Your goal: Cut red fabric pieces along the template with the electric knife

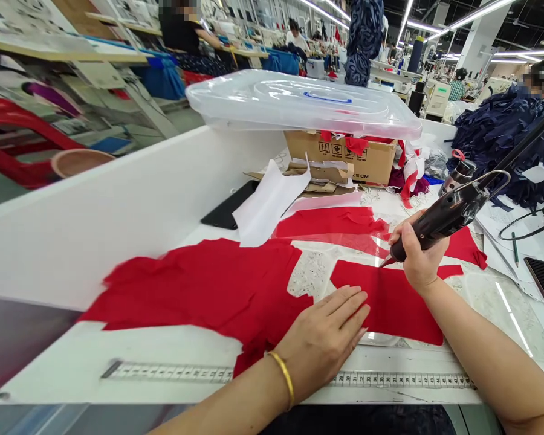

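My left hand (324,335) lies flat, fingers stretched out, pressing the left edge of a red fabric piece (401,305). My right hand (424,260) is wrapped around a black handheld tool (444,214) with a cable. The tool's narrow tip points down at the top edge of that piece; whether it touches the cloth I cannot tell. Under the red piece is a clear plastic template sheet (503,314). A larger crumpled red cloth (199,287) spreads left of my left hand. More red fabric (326,222) lies beyond, partly beneath clear plastic.
A measuring tape (172,371) runs along the table's front edge. Behind the fabric are white paper (272,202), a black flat object (229,205) and a cardboard box (372,163) under a clear plastic lid (299,103). Navy fabric strips (503,139) are heaped at right. Other people sit farther back.
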The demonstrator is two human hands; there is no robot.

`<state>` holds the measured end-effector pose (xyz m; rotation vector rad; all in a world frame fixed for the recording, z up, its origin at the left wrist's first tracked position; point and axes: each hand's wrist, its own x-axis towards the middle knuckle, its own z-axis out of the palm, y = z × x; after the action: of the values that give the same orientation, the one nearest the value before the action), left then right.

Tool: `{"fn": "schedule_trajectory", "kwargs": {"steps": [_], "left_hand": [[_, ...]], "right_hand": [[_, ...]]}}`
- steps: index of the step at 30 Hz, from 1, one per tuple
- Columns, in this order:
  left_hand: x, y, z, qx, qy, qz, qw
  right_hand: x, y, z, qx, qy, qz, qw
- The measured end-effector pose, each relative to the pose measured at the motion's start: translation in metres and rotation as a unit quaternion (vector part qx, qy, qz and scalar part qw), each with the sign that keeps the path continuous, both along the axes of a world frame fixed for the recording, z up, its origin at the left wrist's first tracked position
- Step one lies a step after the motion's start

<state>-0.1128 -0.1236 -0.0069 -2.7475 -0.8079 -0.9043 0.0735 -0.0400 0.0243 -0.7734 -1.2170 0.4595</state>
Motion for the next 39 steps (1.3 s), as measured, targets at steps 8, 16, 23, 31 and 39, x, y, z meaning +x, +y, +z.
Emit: {"fn": "schedule_trajectory", "kwargs": {"steps": [8,16,23,31,39], "left_hand": [[0.052,0.014,-0.006,0.037,0.037,-0.078,0.996],[0.079,0.018,-0.003,0.026,0.054,-0.088,0.994],[0.098,0.027,-0.019,0.032,0.078,-0.075,0.994],[0.100,0.028,-0.034,0.001,0.039,-0.087,0.995],[0.100,0.028,-0.036,0.009,0.023,-0.091,0.996]], "right_hand": [[0.019,-0.008,0.006,0.023,0.029,-0.020,0.999],[0.027,-0.009,0.003,-0.005,0.030,-0.045,0.999],[0.047,-0.015,0.011,0.019,0.039,-0.042,0.998],[0.068,-0.023,0.008,0.001,0.018,-0.067,0.998],[0.064,-0.018,0.004,-0.003,0.014,-0.047,0.999]]}}
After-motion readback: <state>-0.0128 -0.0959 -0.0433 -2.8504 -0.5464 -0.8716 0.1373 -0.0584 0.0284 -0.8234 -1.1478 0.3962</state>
